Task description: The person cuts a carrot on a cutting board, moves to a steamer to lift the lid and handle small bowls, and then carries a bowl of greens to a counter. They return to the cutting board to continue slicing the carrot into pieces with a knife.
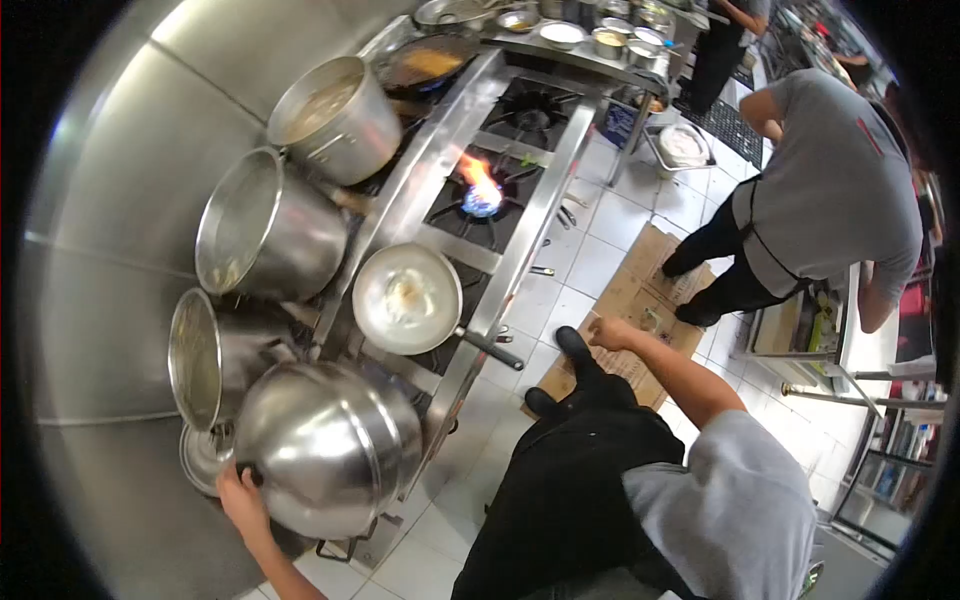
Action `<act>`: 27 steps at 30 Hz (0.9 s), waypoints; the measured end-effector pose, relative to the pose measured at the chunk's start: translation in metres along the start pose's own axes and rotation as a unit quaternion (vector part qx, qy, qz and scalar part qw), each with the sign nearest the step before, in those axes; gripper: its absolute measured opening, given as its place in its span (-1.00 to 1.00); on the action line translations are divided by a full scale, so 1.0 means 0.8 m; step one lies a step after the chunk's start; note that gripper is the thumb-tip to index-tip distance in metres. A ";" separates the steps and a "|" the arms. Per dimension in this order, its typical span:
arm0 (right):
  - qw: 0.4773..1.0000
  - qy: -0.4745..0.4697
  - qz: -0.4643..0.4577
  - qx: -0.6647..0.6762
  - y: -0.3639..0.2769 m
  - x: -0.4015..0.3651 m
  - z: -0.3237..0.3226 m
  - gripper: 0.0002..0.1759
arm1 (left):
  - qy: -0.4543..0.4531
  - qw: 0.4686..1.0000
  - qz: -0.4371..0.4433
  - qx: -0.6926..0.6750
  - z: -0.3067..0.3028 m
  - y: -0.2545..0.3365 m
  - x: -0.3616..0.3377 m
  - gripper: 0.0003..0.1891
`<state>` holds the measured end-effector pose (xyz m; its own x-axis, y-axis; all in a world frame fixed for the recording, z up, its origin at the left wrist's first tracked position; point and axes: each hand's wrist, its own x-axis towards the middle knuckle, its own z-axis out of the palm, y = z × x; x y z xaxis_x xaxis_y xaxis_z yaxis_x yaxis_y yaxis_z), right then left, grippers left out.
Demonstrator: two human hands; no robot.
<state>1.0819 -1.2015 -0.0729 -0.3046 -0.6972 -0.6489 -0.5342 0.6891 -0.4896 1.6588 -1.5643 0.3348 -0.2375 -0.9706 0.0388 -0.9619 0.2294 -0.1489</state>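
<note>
My left hand (243, 497) is closed around the black knob (250, 473) of a large domed steel lid (320, 440). The lid is tilted on its side at the near end of the stove, and whatever is behind it is hidden. Held out over the cardboard, my right hand (612, 333) has loosely bent fingers, slightly apart, with nothing visible in them. A frying pan (407, 299) with a black handle (490, 347) rests on the stove between my hands. A steel pot (205, 360) lies tipped just beyond the lid.
An orange-blue flame burns on a burner (482, 198). Another tipped pot (270, 230) and a filled pot (335, 120) line the wall. A co-worker (845, 180) stands at the right on cardboard (640, 290). Bowls (562, 36) crowd the far counter.
</note>
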 end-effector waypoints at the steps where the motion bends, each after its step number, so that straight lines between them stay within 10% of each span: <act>1: 0.991 0.076 -0.014 -0.107 0.024 0.030 0.019 -0.49 | -0.017 0.999 -0.035 0.016 -0.006 0.009 -0.006 -0.53; 7: 0.973 0.143 -0.029 -0.176 0.023 0.157 0.019 -0.35 | 0.298 0.939 0.162 0.053 -0.055 0.111 -0.103 -0.63; 9: 0.968 0.154 -0.128 -0.151 0.006 0.216 0.037 -0.40 | 0.091 0.966 -0.064 -0.235 -0.002 0.150 -0.175 -0.72; 10: 0.971 0.148 -0.129 -0.140 -0.007 0.237 0.036 -0.40 | 0.016 0.978 0.047 -0.205 0.042 0.148 -0.207 -0.70; 13: 0.911 0.155 -0.226 -0.308 -0.027 0.275 0.028 -0.34 | -0.305 0.908 -0.062 -0.279 0.104 0.276 -0.250 -0.67; 16: 0.867 0.212 -0.204 -0.402 -0.010 0.313 0.021 -0.30 | -0.359 0.859 -0.023 -0.365 0.122 0.338 -0.290 -0.68; 17: 0.868 0.210 -0.209 -0.399 -0.003 0.321 0.025 -0.30 | -0.427 0.749 -0.262 -0.433 0.160 0.300 -0.306 -0.64; 19: 0.894 0.158 -0.176 -0.381 -0.001 0.338 0.020 -0.31 | -0.414 0.852 -0.074 -0.312 0.123 0.342 -0.289 -0.65; 23: 0.965 0.039 -0.096 -0.242 -0.019 0.332 0.023 -0.32 | -0.384 0.861 -0.114 -0.314 0.068 0.399 -0.261 -0.69; 27: 0.989 -0.093 -0.034 -0.114 -0.015 0.298 0.028 -0.68 | -0.418 0.848 0.039 -0.323 0.116 0.458 -0.211 -0.58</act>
<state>1.0334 -1.3713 -0.2346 -0.1225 -0.6774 -0.7253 -0.7186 0.5646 -0.4060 1.3586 -1.3234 0.1822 -0.3844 -0.6014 -0.7004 -0.8853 0.0251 0.4643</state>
